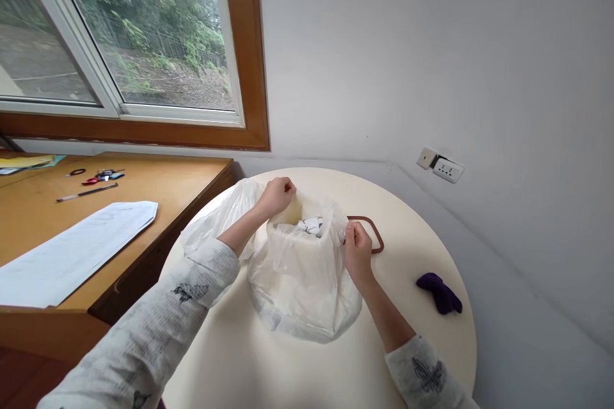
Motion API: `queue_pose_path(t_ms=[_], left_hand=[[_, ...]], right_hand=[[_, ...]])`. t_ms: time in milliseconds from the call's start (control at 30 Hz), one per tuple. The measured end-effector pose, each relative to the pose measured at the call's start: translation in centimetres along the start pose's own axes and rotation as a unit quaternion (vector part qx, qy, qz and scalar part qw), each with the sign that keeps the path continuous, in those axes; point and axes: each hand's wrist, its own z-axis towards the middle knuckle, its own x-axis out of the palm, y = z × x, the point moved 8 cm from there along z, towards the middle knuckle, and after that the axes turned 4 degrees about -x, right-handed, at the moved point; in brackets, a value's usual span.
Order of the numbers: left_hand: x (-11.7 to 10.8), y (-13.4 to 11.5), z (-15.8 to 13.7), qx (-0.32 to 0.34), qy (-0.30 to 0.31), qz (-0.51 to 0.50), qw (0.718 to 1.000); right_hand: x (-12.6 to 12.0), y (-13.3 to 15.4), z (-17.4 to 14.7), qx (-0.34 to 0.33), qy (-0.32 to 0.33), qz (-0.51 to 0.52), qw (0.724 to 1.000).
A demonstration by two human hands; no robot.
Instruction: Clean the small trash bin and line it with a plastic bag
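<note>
A white plastic bag drapes over and around a pale round container on the table, its mouth spread wide. Crumpled white paper with dark marks lies inside. At the far left of the rim, my left hand pinches the bag's edge. My right hand, fingers closed, grips the edge on the right side. Behind that hand a brown loop like a handle sticks out; what it joins is hidden. Loose white plastic bunches under my left forearm.
The cream round table carries a crumpled purple cloth at the right. A wooden desk adjoins on the left, with white papers, a pen and keys. Beyond are a window and a wall socket.
</note>
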Motion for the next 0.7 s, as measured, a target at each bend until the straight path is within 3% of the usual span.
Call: queue_pose_path(t_ms=[167,400,700], left_hand=[[-0.6,0.8,-0.2,-0.027,0.003,0.023,0.999],[-0.9,1.5,-0.6,-0.062,0.021,0.023,0.998],[-0.1,1.0,-2.7,-0.087,0.085,-0.132,0.984]], right_hand=[[-0.3,-0.2,0.3,0.005,-0.012,-0.014,1.0],[0.3,-1.6,3.3,0.051,0.045,-0.041,0.997],[3.7,1.4,5.2,0.014,0.155,-0.039,0.987]])
